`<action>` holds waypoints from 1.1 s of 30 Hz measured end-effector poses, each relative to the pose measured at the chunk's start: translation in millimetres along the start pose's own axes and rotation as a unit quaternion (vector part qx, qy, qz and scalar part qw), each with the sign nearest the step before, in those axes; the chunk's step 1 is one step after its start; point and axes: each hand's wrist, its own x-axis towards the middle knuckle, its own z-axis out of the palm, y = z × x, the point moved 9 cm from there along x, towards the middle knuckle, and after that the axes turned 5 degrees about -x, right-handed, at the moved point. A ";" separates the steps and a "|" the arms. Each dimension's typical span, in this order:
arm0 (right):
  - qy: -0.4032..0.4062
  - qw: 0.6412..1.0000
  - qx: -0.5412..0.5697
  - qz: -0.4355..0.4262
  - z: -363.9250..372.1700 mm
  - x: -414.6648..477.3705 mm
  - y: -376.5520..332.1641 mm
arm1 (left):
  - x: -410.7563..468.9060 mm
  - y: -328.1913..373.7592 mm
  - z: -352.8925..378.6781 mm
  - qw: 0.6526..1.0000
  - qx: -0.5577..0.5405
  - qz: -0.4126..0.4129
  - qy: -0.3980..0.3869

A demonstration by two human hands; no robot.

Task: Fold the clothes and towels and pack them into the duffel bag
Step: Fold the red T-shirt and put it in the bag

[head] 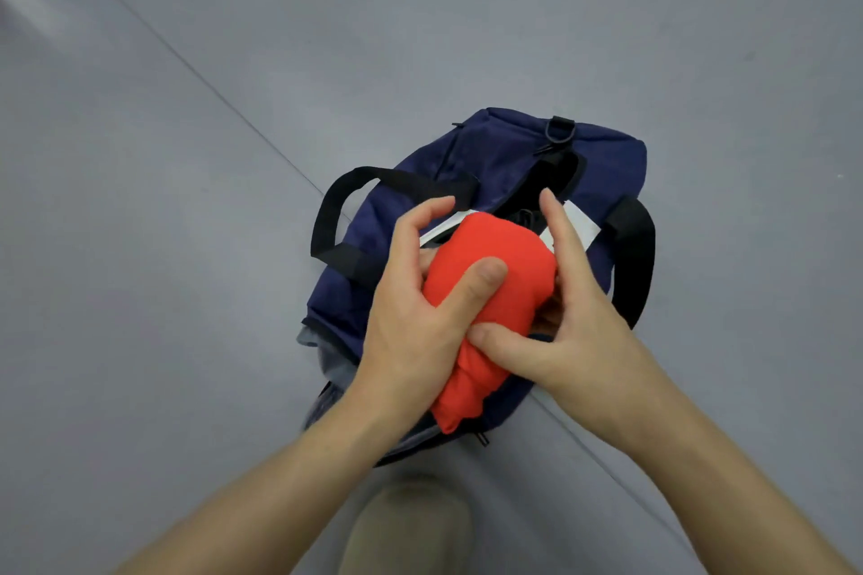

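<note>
A navy duffel bag [495, 154] with black handles lies on the grey floor, its top opening facing me. A folded orange-red garment [509, 247] sits over the opening, between both hands. My left hand [415, 308] grips its left side, thumb pressed on top. My right hand [569, 308] holds its right side, thumb across the lower part. White fabric [579, 219] shows inside the bag behind the garment.
Grey floor [187, 247] surrounds the bag, crossed by a thin diagonal seam line [210, 86]. A beige shape [406, 528], probably my knee or shoe, sits at the bottom edge below the bag.
</note>
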 end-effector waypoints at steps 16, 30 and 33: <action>0.003 0.958 -0.283 0.045 16.6 9.0 43.5 | 12.9 -85.1 -64.8 0.990 -0.018 -0.138 0.000; -0.044 0.873 -0.480 0.079 0.3 36.5 73.2 | 23.6 -104.8 -55.4 0.988 0.090 -0.128 -0.007; -0.043 0.860 -0.498 0.102 -2.1 48.5 79.7 | 23.9 -104.6 -53.1 0.988 0.085 -0.129 -0.012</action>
